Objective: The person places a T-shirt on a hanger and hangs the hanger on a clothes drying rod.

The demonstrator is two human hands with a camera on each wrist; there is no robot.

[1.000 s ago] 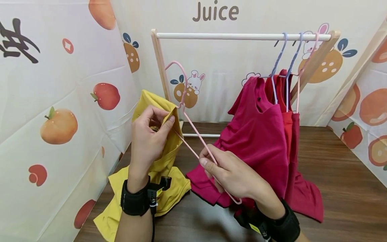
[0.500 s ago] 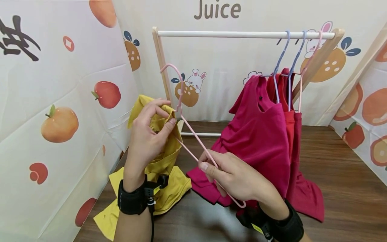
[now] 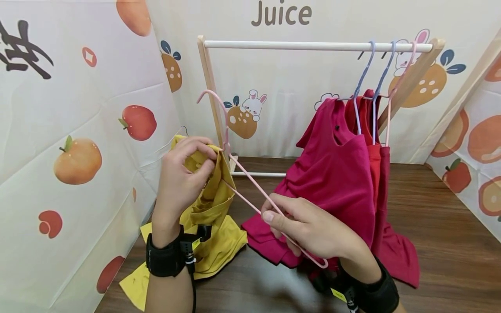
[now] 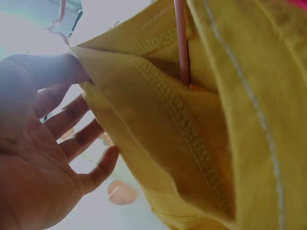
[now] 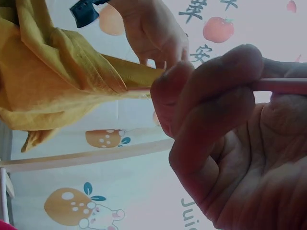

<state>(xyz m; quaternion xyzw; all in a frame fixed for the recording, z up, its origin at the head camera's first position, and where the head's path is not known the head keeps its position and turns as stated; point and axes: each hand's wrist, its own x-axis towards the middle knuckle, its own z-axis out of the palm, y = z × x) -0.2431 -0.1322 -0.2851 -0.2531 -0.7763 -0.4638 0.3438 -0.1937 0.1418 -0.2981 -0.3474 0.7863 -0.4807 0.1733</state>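
In the head view, my left hand (image 3: 184, 174) is at the upper edge of a yellow shirt (image 3: 213, 191), its fingers bent at the cloth. The left wrist view shows the fingers (image 4: 72, 112) reaching to the stitched edge of the shirt (image 4: 144, 96). A pink hanger (image 3: 250, 176) has one end inside the shirt's opening, with its hook free above. My right hand (image 3: 305, 221) grips the other end of the hanger. In the right wrist view, curled fingers (image 5: 211, 100) wrap the pink bar (image 5: 283, 85).
Behind stands a rack with a white rail (image 3: 289, 44). At its right end hang crimson and red shirts (image 3: 332, 174) on blue and pink hangers (image 3: 365, 78). The brown table (image 3: 422, 208) lies below, with printed cloth walls (image 3: 78, 217) around it.
The hanger has shifted down and left, its hook leaning further left. My left hand has moved slightly left and its thumb has drawn back from the shirt's edge. My right hand has edged right.
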